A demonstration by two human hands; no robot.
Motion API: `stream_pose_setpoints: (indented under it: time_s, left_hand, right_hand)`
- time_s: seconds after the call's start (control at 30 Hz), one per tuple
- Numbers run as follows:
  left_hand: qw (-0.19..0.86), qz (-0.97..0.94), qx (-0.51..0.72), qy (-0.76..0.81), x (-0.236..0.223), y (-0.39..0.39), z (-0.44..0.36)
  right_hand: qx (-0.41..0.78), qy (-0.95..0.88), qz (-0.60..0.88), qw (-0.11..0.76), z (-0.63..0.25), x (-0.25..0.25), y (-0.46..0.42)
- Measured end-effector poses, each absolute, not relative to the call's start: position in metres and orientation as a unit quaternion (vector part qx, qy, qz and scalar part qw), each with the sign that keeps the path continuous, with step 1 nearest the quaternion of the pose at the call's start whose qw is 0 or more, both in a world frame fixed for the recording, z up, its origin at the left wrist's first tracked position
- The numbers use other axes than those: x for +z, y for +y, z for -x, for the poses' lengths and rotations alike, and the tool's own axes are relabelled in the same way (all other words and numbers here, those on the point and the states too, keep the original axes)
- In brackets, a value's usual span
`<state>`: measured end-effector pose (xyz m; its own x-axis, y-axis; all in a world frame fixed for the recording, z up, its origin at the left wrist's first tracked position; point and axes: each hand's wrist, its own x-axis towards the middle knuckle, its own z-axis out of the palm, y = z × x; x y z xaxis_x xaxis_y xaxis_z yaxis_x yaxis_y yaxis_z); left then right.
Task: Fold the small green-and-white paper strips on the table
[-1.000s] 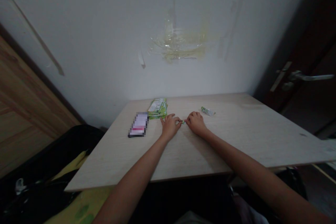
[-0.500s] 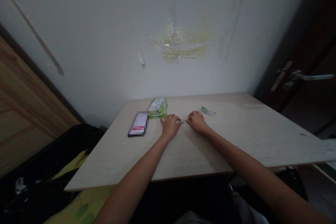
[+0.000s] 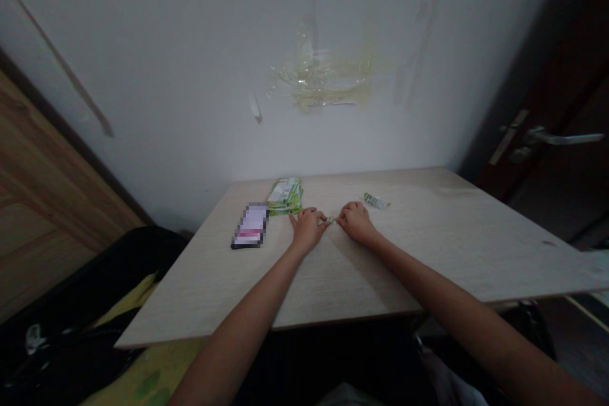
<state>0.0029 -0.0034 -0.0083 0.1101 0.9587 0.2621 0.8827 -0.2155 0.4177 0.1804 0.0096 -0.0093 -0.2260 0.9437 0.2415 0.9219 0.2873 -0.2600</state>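
Observation:
Low over the table, my left hand (image 3: 307,228) and my right hand (image 3: 354,222) face each other with a small gap between the fingertips. In that gap shows a small green-and-white packet piece (image 3: 331,221), pinched at its ends by both hands; most of it is hidden by the fingers. Left of my left hand lies a stack of green-and-white packets (image 3: 285,195). Beyond my right hand rests a rolled green-and-white packet (image 3: 375,201), touched by neither hand.
A phone (image 3: 250,225), its screen blurred out, lies left on the pale wooden table (image 3: 428,235). Behind stands a white wall (image 3: 190,76) with old tape (image 3: 328,79) on it. At the right is a dark door with a metal handle (image 3: 566,137).
My fingertips have drawn slightly closer together, and less of the small packet piece shows between them. The stack, the phone and the rolled packet lie as before.

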Motion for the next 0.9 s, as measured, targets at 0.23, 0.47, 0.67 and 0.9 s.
stream_pose_setpoints:
  time_s: [0.23,0.47,0.67,0.9]
  left_hand:
    - [0.073,-0.746,0.232,0.620,-0.0039,-0.0052,-0.0053]
    - [0.072,-0.749,0.240,0.613,-0.0051,-0.0051,-0.0042]
    - [0.076,-0.752,0.229,0.614,-0.0062,-0.0027,-0.0047]
    - [0.072,-0.749,0.235,0.615,-0.0085,-0.0029,-0.0047]
  right_hand:
    - [0.051,-0.778,0.596,0.192,-0.1822,-0.0125,0.0109]
    - [0.064,-0.777,0.597,0.189,-0.1813,-0.0100,0.0126]
    - [0.066,-0.770,0.612,0.167,-0.1795,-0.0103,0.0149]
    - [0.072,-0.757,0.624,0.177,-0.1778,-0.0132,0.0156]
